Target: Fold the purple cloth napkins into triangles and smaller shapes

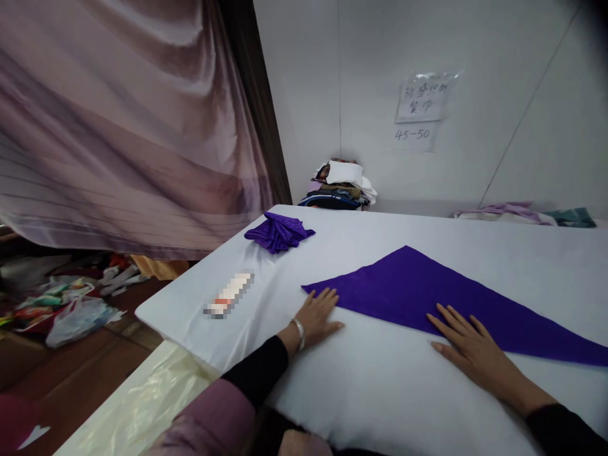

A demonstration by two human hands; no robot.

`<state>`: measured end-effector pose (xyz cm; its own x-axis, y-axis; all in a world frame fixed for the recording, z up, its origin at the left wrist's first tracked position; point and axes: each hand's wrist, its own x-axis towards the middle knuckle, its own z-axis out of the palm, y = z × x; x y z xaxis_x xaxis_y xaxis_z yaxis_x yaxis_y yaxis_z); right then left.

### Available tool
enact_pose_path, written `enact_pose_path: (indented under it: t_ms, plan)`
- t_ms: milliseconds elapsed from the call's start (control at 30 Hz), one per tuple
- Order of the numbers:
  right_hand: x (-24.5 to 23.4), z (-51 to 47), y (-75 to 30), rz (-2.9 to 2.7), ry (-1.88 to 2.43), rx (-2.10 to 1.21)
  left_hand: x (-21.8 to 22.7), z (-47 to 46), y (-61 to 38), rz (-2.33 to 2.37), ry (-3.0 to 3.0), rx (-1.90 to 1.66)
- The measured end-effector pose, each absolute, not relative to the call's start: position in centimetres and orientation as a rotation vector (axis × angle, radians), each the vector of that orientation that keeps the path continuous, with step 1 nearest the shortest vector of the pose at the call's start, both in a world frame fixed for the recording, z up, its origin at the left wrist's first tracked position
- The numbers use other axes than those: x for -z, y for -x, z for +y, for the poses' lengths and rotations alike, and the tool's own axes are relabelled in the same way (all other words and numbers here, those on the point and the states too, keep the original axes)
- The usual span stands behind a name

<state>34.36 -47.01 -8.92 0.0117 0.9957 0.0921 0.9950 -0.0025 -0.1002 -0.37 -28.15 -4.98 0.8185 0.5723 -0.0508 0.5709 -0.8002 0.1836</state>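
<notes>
A purple cloth napkin (408,288) lies flat on the white-covered table, folded into a wide triangle with its peak pointing away from me. My left hand (317,316) rests at its left corner, palm down, fingertips on the cloth and thumb out to the side. Along the near folded edge lies my right hand (468,342), fingers spread over the fabric and thumb on the white cover. Neither hand grips anything. The right tip of the triangle runs out to the frame's edge.
Crumpled purple cloth (279,233) sits at the table's far left, with a pixelated strip (229,295) nearer me. A clothes pile (339,183) stands behind the table (190,304). A curtain (142,126) hangs left; plastic bags (78,320) lie on the floor.
</notes>
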Motion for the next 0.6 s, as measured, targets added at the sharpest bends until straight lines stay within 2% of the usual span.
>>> enact_pose_path:
  t_ms: [200, 267, 333, 500, 600]
  plan:
    - [8.2, -46.9, -33.8, -2.117, 2.140, -0.033, 3.6, -23.3, 6.5, 1.812, -2.515, -0.080]
    - [8.0, -46.9, -33.8, -2.101, 2.139, -0.061, 3.1, -23.5, 5.1, 1.870, -2.528, -0.228]
    - [7.9, -46.9, -33.8, -2.091, 2.133, -0.086, 2.8, -24.8, 1.6, 1.634, -2.657, -0.359]
    - [7.6, -46.9, -33.7, -2.106, 2.138, -0.091, 3.3, -29.4, -10.2, 0.822, -2.801, -0.312]
    - [7.3, -47.0, -33.6, -2.117, 2.140, -0.083, 4.4, -30.2, -14.6, 0.698, -2.783, -0.175]
